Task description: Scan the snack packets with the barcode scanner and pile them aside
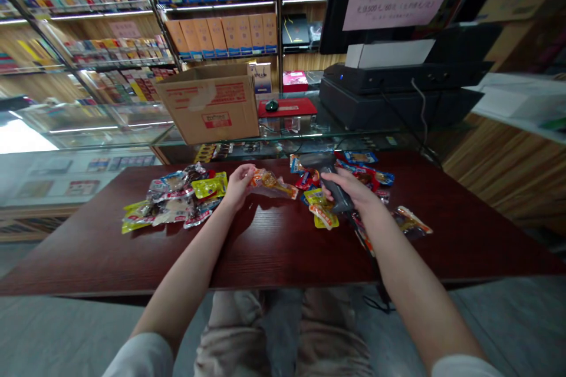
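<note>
1. Head view: left hand (240, 182) is pinching the left end of a clear plastic packet with orange-and-white ends and brown contents (270, 181), fingers closed.
2. Packet is lying between both hands, over the dark red-brown wooden surface (265, 253); long axis is running sideways, free end pointing right, slightly toward the person.
3. Right hand (349, 187) is gripping a dark grey, pistol-shaped plastic scanner (336, 193), fingers wrapped round; its nose is facing left, near the packet's free end.
</note>
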A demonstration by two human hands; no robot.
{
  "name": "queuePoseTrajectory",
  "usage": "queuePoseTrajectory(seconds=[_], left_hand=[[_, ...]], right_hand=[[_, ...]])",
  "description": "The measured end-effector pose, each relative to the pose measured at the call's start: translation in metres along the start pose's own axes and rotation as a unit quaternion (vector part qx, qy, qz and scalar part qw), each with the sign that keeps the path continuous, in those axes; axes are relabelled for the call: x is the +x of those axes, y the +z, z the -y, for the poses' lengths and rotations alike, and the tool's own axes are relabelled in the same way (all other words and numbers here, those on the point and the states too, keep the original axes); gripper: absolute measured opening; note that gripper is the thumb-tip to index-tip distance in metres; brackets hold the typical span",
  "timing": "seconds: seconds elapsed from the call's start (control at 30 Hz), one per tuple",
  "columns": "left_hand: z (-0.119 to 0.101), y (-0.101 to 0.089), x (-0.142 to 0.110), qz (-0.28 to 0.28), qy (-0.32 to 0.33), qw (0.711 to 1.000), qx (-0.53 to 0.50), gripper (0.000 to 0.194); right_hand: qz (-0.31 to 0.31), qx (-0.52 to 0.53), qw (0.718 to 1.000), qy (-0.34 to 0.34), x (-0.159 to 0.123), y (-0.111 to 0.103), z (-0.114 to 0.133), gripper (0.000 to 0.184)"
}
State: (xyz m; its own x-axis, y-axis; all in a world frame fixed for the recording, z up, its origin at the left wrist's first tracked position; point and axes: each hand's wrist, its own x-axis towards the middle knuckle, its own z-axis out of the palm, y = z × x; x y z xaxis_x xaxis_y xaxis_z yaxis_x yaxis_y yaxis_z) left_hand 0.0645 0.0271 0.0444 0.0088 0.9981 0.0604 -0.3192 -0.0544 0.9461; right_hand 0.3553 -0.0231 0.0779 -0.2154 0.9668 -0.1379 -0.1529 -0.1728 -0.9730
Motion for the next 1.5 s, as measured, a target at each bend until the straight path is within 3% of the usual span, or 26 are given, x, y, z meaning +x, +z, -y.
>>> queuePoseTrajectory(seconds=[0.13,0.3,0.47,0.63,0.8,1.4,1.5], left_hand=[[-0.008,-0.008,0.004,-0.025,-0.028,0.995,-0.092,0.023],[-0.011,-0.001,0.005,-0.087,-0.064,0.965,-0.238,0.008],[-0.018,0.011,-0.006,-0.008,-0.107,0.943,-0.315,0.026],[-0.019,0.015,-0.013,0.052,-0.137,0.95,-0.277,0.024],[-0.013,0.015,-0.011,0.095,-0.181,0.944,-0.258,0.034],[-0.008,0.023,-0.016,0.079,-0.213,0.965,-0.128,0.039],[-0.008,0.021,-0.014,0.044,-0.174,0.981,-0.073,0.036]], right_hand=[[0.036,-0.018,0.999,0.009,0.0,0.009,-0.006,0.041],[0.073,-0.029,0.997,-0.023,-0.006,0.016,-0.004,0.038],[0.149,-0.02,0.988,-0.041,-0.013,0.021,-0.002,0.036],[0.201,-0.028,0.979,-0.032,-0.015,0.026,-0.003,0.037],[0.215,-0.013,0.976,-0.033,-0.016,0.031,-0.007,0.034],[0.194,0.009,0.98,-0.045,-0.018,0.043,-0.011,0.035],[0.197,0.005,0.98,-0.036,-0.019,0.039,-0.008,0.032]])
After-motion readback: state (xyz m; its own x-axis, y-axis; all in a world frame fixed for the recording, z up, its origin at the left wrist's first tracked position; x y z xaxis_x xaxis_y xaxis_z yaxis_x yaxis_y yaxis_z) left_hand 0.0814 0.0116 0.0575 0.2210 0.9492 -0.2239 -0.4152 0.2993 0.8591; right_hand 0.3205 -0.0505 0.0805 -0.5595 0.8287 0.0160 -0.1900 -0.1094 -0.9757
